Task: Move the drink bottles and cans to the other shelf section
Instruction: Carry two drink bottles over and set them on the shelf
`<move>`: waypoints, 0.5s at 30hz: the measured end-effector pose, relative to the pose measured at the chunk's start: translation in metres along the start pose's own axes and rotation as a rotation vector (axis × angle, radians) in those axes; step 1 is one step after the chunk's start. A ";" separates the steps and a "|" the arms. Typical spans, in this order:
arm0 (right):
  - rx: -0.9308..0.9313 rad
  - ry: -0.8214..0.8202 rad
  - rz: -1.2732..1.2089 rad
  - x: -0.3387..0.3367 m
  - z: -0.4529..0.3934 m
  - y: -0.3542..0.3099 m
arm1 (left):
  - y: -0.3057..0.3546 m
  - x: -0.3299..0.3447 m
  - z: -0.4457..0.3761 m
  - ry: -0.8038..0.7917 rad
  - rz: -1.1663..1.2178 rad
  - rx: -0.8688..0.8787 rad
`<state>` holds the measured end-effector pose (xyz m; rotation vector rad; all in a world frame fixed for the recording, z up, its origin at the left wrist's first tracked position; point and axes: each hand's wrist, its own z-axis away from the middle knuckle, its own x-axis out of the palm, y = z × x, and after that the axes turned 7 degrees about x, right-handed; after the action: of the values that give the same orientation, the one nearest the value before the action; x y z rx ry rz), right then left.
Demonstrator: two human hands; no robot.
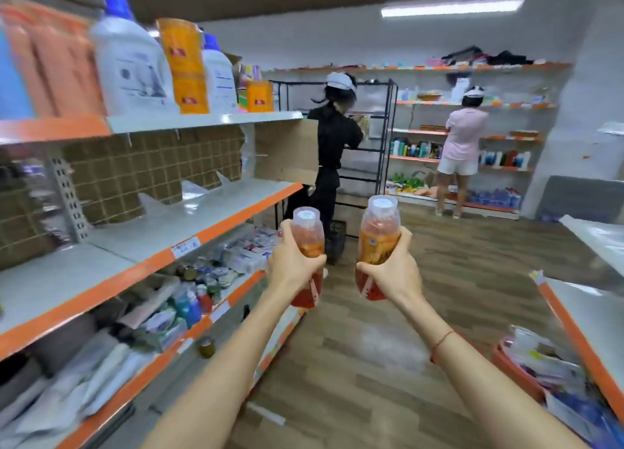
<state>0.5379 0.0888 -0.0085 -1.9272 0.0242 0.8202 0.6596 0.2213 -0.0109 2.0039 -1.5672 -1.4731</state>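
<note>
I hold two drink bottles of orange-red liquid upright in front of me, over the aisle floor. My left hand (293, 266) grips the left bottle (308, 232) round its middle. My right hand (388, 268) grips the right bottle (379, 225) the same way; that bottle sits slightly higher. Both have pale caps and orange labels. The shelf unit on my left has a bare grey middle shelf (162, 232) with an orange front edge. The view is blurred by motion.
Detergent jugs (130, 63) and orange packs stand on the top left shelf. The lower left shelves hold mixed small goods and a can (206, 346). Two people (332, 144) (462, 148) stand at racks across the wooden floor. Another shelf edge (574, 334) lies at right.
</note>
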 end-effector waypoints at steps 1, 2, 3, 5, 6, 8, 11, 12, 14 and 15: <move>-0.022 -0.026 -0.007 0.016 -0.004 -0.010 | -0.011 -0.010 -0.005 0.024 -0.017 -0.024; -0.044 -0.053 -0.013 0.031 -0.007 -0.019 | -0.023 -0.020 -0.010 0.047 -0.037 -0.046; -0.061 -0.082 -0.019 0.045 -0.011 -0.028 | -0.033 -0.029 -0.015 0.066 -0.059 -0.068; -0.095 -0.141 -0.031 0.072 -0.017 -0.044 | -0.053 -0.046 -0.022 0.104 -0.097 -0.118; -0.110 -0.171 -0.035 0.085 -0.020 -0.050 | -0.063 -0.054 -0.026 0.125 -0.109 -0.142; -0.140 -0.221 -0.051 0.109 -0.026 -0.062 | -0.081 -0.067 -0.033 0.161 -0.125 -0.186; -0.183 -0.288 -0.074 0.142 -0.035 -0.076 | -0.104 -0.081 -0.043 0.212 -0.150 -0.242; -0.197 -0.309 -0.078 0.152 -0.039 -0.081 | -0.111 -0.084 -0.047 0.228 -0.159 -0.259; -0.230 -0.350 -0.085 0.171 -0.047 -0.089 | -0.124 -0.089 -0.055 0.251 -0.188 -0.286; -0.247 -0.370 -0.093 0.180 -0.053 -0.093 | -0.129 -0.091 -0.060 0.262 -0.201 -0.294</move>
<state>0.7375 0.1508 -0.0202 -1.9565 -0.4045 1.1469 0.7919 0.3265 -0.0163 2.1187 -1.0084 -1.3464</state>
